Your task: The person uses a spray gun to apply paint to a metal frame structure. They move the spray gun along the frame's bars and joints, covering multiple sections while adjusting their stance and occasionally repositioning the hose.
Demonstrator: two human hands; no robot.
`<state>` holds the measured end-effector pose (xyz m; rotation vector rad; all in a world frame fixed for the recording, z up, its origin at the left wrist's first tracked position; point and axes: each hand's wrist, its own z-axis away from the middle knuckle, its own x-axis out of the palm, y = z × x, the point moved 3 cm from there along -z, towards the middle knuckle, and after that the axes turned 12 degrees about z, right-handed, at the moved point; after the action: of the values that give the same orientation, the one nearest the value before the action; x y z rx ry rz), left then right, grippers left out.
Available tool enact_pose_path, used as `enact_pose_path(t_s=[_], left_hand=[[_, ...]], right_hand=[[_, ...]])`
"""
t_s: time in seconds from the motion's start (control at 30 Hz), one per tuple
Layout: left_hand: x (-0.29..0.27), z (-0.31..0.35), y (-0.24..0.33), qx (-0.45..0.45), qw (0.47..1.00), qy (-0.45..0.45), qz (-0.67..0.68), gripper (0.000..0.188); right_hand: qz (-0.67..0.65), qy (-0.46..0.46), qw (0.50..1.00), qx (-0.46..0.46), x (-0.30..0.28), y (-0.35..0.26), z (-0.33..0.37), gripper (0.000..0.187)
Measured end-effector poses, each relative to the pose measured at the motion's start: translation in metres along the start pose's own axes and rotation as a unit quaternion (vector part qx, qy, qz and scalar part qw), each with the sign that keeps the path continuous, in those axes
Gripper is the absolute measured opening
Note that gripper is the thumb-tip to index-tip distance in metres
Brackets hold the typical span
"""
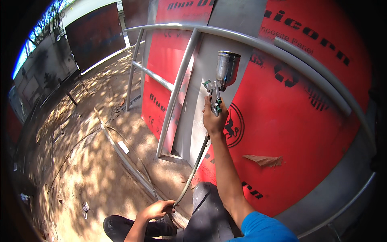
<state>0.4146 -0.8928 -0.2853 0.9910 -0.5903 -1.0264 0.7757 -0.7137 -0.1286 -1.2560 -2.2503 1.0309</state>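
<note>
Right hand [215, 121] wrapped around the grip of a spray gun [218, 99] — its metal cup [228, 70] uppermost — seen below the top rail of a silvery railing [177, 92]. Left hand [159, 209], lower down, has its fingers curled around the gun's hose [195, 166]. Red panels [278, 133] carry bold black lettering, a recycling-type arrow symbol [285, 76] and a round animal emblem [235, 126] — some characters partly hidden by the railing.

Bright sunlight dapples the ground [88, 173] with patchy shadows, and edges bow toward the black rim.
</note>
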Motion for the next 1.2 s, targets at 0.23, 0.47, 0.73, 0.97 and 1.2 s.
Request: enact_pose_path(t_s=[0.23,0.47,0.73,0.97,1.2], left_hand=[[0.000,0.006,-0.006,-0.021,0.997,-0.030,-0.072,0.069],[0.001,0.010,-0.028,-0.051,0.996,-0.055,-0.046,0.063],[0.011,0.010,-0.037,-0.115,0.983,-0.139,-0.030,0.051],[0.014,0.012,-0.038,-0.165,0.978,-0.126,-0.026,0.040],[0.009,0.011,-0.035,-0.093,0.982,-0.110,-0.118,0.042]], right_hand=[[0.017,-0.051,0.998,0.034,0.008,0.012,0.023,0.019],[0.022,-0.148,0.982,0.113,0.008,0.015,0.046,0.021],[0.009,-0.233,0.958,0.168,-0.007,0.013,0.085,0.025],[0.056,-0.199,0.971,0.121,-0.007,0.024,0.103,0.023],[0.022,-0.153,0.983,0.100,-0.011,0.019,0.089,0.021]])
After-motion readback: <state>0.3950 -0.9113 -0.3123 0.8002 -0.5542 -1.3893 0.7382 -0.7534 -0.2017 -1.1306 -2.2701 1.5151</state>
